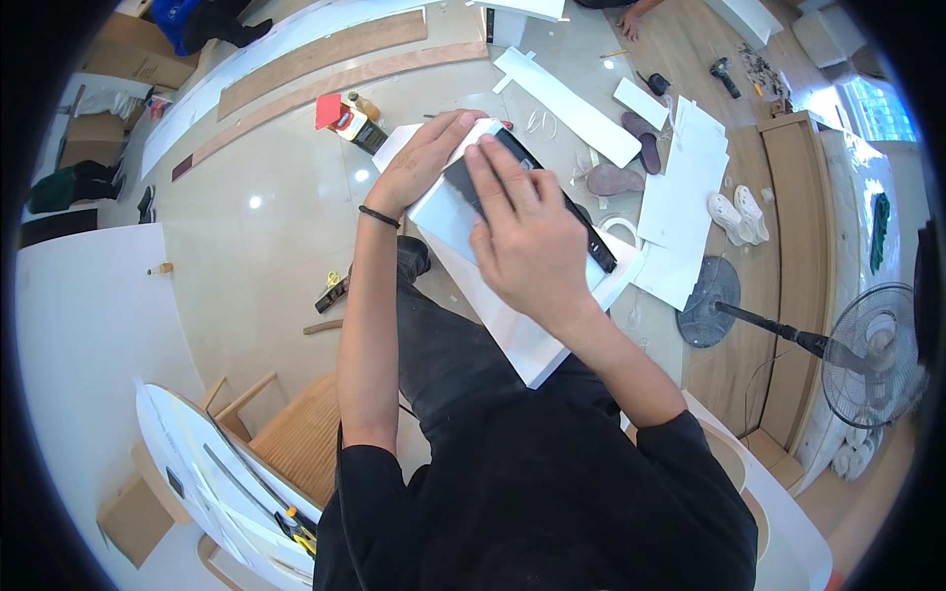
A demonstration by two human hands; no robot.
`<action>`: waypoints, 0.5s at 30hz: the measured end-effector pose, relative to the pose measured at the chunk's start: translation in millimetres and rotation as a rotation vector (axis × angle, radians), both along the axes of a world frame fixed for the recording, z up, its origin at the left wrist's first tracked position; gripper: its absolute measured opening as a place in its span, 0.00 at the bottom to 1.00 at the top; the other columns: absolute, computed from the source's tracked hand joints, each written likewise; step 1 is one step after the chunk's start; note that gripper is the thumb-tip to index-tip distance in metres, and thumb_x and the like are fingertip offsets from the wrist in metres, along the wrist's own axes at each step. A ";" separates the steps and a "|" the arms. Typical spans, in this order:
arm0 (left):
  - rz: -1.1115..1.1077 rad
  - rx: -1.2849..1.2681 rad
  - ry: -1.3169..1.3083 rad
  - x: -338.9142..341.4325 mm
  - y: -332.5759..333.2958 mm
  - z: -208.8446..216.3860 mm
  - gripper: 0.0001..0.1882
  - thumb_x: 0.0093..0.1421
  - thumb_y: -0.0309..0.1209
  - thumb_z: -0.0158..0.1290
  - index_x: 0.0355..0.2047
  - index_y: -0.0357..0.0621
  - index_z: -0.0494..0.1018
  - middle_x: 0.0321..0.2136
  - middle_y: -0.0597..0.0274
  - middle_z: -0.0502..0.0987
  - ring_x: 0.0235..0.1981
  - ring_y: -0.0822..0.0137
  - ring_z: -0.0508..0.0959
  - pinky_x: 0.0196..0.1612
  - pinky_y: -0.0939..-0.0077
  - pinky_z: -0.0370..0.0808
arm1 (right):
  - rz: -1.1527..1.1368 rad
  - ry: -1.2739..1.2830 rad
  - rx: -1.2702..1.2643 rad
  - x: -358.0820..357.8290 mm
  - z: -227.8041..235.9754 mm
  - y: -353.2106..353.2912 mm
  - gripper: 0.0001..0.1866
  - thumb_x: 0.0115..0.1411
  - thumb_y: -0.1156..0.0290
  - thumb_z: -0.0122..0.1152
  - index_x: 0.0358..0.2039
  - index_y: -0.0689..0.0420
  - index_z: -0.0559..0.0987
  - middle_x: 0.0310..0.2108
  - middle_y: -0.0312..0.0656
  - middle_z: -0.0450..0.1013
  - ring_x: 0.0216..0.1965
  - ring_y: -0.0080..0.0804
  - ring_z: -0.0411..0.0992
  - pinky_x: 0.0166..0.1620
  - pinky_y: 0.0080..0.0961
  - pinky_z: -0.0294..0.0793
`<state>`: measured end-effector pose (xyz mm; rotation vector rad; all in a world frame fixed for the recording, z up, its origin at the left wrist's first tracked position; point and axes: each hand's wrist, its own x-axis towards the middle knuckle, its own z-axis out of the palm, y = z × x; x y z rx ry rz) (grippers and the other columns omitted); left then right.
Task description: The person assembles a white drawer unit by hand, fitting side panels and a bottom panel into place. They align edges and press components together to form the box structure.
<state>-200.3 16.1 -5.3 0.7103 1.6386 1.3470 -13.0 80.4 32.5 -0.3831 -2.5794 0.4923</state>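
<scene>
A white box-like piece (pixel 483 305) lies tilted across my lap, with a black strip (pixel 597 250) along its right side. My left hand (pixel 424 163) is closed round the far left edge of this piece, steadying it. With its fingers stretched out, my right hand (pixel 527 227) lies flat over the top face. Under those fingers shows a dark grey flat patch (pixel 461 187), mostly hidden, so its kind cannot be told.
Beyond my left hand stand a red-topped container (pixel 350 123) and a small bottle (pixel 364 104). White panels (pixel 680 207), slippers (pixel 616 180) and white clogs (pixel 739 215) lie to the right, near a standing fan (pixel 872 355). Wooden planks (pixel 325 59) lie far left; a round table (pixel 187 473) stands near left.
</scene>
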 end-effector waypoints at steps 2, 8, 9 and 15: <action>-0.010 0.026 0.004 -0.3 -2.1 -0.8 0.27 0.73 0.50 0.44 0.56 0.40 0.74 0.50 0.56 0.77 0.53 0.65 0.74 0.57 0.73 0.69 | 0.011 -0.084 0.103 -4.9 0.0 -6.3 0.37 0.50 0.71 0.59 0.65 0.56 0.70 0.67 0.37 0.64 0.43 0.41 0.71 0.41 0.28 0.80; 0.068 0.034 -0.158 2.1 -2.0 -9.6 0.25 0.72 0.46 0.46 0.57 0.38 0.73 0.54 0.55 0.76 0.55 0.64 0.74 0.60 0.73 0.68 | -0.087 -0.325 0.209 -22.5 13.2 1.6 0.41 0.49 0.70 0.60 0.67 0.58 0.67 0.70 0.37 0.61 0.31 0.40 0.70 0.28 0.28 0.79; 0.039 0.071 -0.135 1.3 -1.7 -10.6 0.24 0.72 0.44 0.46 0.57 0.38 0.73 0.54 0.55 0.76 0.56 0.65 0.74 0.60 0.73 0.68 | -0.097 -0.339 0.200 -26.8 18.3 1.6 0.41 0.50 0.70 0.59 0.68 0.58 0.66 0.70 0.37 0.61 0.29 0.39 0.69 0.27 0.28 0.78; -0.117 0.198 0.094 -10.8 -3.4 -11.6 0.20 0.73 0.38 0.45 0.57 0.40 0.74 0.53 0.55 0.77 0.56 0.65 0.73 0.62 0.72 0.67 | -0.040 -0.408 0.162 -26.8 36.7 -2.0 0.40 0.52 0.69 0.58 0.68 0.61 0.65 0.70 0.40 0.60 0.30 0.38 0.70 0.25 0.31 0.79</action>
